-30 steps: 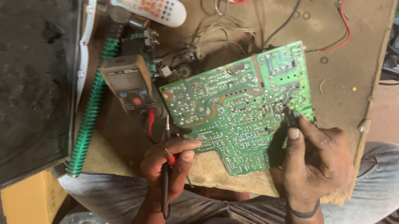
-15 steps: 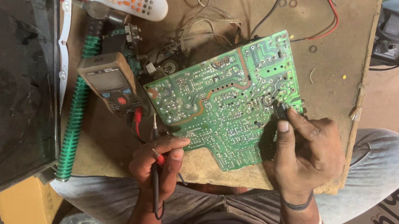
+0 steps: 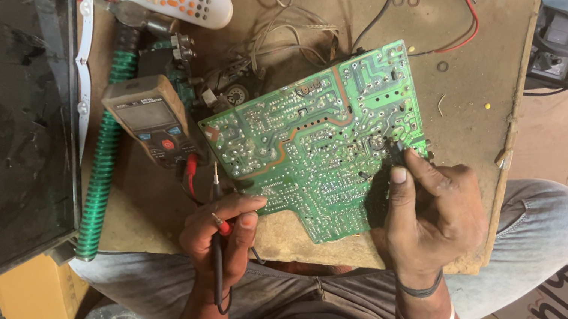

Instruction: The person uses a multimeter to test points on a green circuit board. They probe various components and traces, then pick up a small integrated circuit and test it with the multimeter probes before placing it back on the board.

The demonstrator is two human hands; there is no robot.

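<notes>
Overhead, head view: our green circuit board [image 3: 317, 142] lies tilted on the brown worktable [image 3: 478, 84], its near corner by the table's front edge | bare table beyond its right edge | left hand [image 3: 215, 236] pinches a red probe [image 3: 216, 202] at the board's near-left edge | right hand [image 3: 435, 214] closes on what looks like a black probe [image 3: 395, 151] near the right edge | multimeter [image 3: 150, 119] just left.

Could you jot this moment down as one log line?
left hand: holds red probe | right hand: black probe on green circuit board | multimeter beside
</notes>
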